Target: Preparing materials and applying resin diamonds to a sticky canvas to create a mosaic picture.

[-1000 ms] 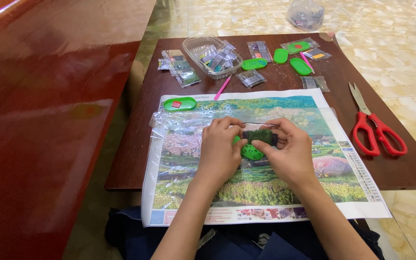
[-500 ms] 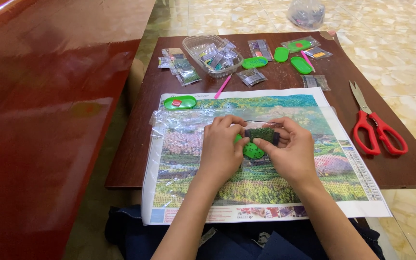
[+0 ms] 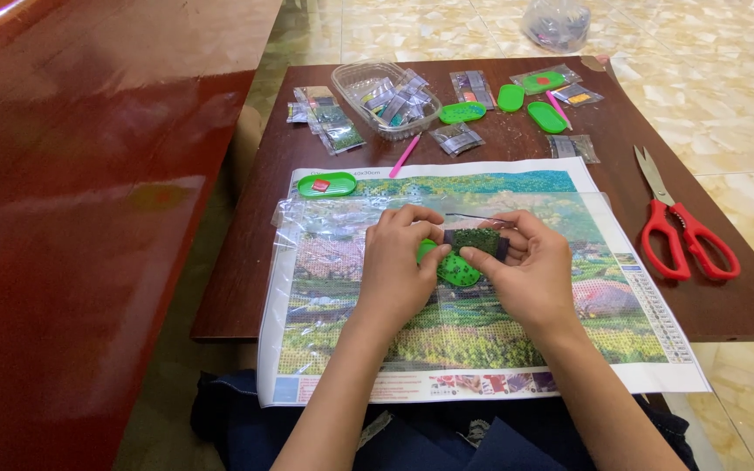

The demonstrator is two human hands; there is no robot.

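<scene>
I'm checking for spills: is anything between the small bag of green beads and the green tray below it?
Nothing visible. The small bag of green beads, pinched by the left hand and right hand, sits directly over the green tray.

Bead packet (image 3: 476,242) w/ both hands edged up a bit; green tray (image 3: 454,269) more exposed.

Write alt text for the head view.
Both hands, left hand and right hand, hold a small bag of green beads over a green tray, above a landscape canvas on a brown table. Red scissors lie at right.
</scene>
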